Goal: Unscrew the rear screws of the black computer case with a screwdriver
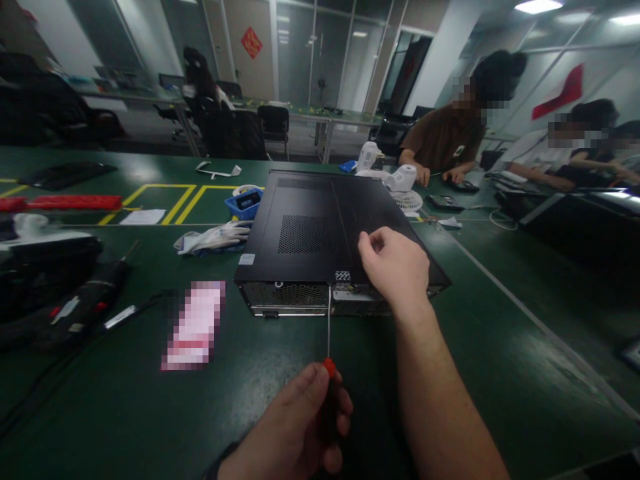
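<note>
A black computer case [310, 220] lies flat on the green table [125, 400], its rear panel facing me. My left hand [295, 433] is closed around the red-and-black handle of a screwdriver [329, 330]. Its thin shaft points away from me and its tip meets the case's rear panel near the middle. My right hand [397, 267] rests on the case's top near the rear edge, fingers curled and thumb out to the left, bracing it.
A power screwdriver [85, 303] and a dark box lie at the left. White gloves [215, 237] and a blue tray [245, 203] sit left of the case, and a small white fan [405, 187] stands behind it. People [445, 140] work at the far right.
</note>
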Action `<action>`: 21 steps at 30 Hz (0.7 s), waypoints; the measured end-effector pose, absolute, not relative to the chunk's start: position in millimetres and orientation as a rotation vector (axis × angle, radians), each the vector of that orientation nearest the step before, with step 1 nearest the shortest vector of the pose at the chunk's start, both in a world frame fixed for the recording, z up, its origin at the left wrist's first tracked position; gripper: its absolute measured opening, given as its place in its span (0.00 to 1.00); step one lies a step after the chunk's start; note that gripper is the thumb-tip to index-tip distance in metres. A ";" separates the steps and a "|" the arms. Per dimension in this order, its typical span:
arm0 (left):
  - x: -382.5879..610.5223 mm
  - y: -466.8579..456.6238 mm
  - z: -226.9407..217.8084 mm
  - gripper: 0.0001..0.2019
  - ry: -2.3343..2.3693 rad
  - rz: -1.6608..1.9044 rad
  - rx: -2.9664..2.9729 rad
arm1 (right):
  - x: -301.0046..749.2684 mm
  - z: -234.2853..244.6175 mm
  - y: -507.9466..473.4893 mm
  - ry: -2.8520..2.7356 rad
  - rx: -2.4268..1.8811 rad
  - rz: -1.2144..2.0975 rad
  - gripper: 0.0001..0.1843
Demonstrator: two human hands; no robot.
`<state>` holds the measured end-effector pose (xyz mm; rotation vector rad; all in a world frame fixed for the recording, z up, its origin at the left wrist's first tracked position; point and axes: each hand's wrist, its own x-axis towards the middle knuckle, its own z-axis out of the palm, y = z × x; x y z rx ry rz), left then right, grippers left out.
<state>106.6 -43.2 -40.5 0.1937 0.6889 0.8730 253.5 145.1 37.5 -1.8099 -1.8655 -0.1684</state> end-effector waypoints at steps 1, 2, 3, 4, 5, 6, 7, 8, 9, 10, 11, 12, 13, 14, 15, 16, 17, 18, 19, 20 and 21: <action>106.8 -43.4 -41.5 0.17 0.693 0.881 0.206 | 253.5 37.4 145.3 -1.863 -1.808 -0.175 0.17; 107.1 -43.5 -42.8 0.17 0.691 0.885 0.219 | 253.5 37.3 145.4 -1.862 -1.808 -0.179 0.17; 107.5 -43.5 -44.4 0.17 0.682 0.883 0.228 | 253.6 37.3 145.6 -1.861 -1.810 -0.181 0.17; 107.7 -43.4 -46.0 0.17 0.671 0.879 0.232 | 253.6 37.3 145.7 -1.860 -1.813 -0.183 0.17; 108.0 -43.2 -47.7 0.17 0.660 0.876 0.232 | 253.6 37.4 145.7 -1.859 -1.815 -0.185 0.17; 108.2 -42.9 -49.2 0.17 0.655 0.876 0.231 | 253.6 37.4 145.7 -1.861 -1.815 -0.186 0.17; 108.2 -42.6 -50.4 0.18 0.652 0.871 0.232 | 253.6 37.5 145.6 -1.860 -1.813 -0.189 0.17; 108.2 -42.3 -51.1 0.18 0.652 0.865 0.232 | 253.5 37.6 145.6 -1.859 -1.811 -0.192 0.17; 108.1 -42.0 -51.3 0.19 0.652 0.858 0.233 | 253.5 37.7 145.5 -1.857 -1.807 -0.194 0.17; 107.8 -41.8 -50.8 0.20 0.653 0.849 0.234 | 253.4 37.8 145.5 -1.855 -1.803 -0.196 0.17; 107.4 -41.6 -49.8 0.21 0.652 0.838 0.234 | 253.4 37.8 145.4 -1.854 -1.799 -0.195 0.17; 106.7 -41.5 -48.4 0.21 0.655 0.828 0.233 | 253.4 37.8 145.5 -1.853 -1.795 -0.193 0.17; 105.9 -41.4 -46.7 0.21 0.660 0.823 0.229 | 253.4 37.8 145.5 -1.852 -1.792 -0.191 0.17; 104.9 -41.5 -45.0 0.21 0.666 0.823 0.221 | 253.4 37.6 145.6 -1.853 -1.789 -0.188 0.17; 104.0 -41.7 -43.5 0.21 0.671 0.828 0.208 | 253.4 37.5 145.8 -1.853 -1.787 -0.187 0.17; 103.1 -42.1 -42.6 0.21 0.677 0.832 0.197 | 253.5 37.2 145.9 -1.851 -1.786 -0.188 0.17; 102.5 -42.5 -42.1 0.20 0.685 0.831 0.192 | 253.6 37.0 146.0 -1.851 -1.785 -0.190 0.17; 102.1 -42.8 -42.1 0.19 0.694 0.831 0.194 | 253.7 36.9 146.1 -1.851 -1.783 -0.192 0.17; 102.0 -43.1 -42.4 0.19 0.703 0.829 0.201 | 253.8 36.8 146.1 -1.852 -1.780 -0.192 0.17; 102.2 -43.1 -42.9 0.18 0.712 0.828 0.207 | 253.8 36.8 146.1 -1.853 -1.779 -0.192 0.17; 102.6 -43.0 -43.5 0.18 0.717 0.830 0.212 | 253.8 37.0 146.1 -1.854 -1.780 -0.191 0.17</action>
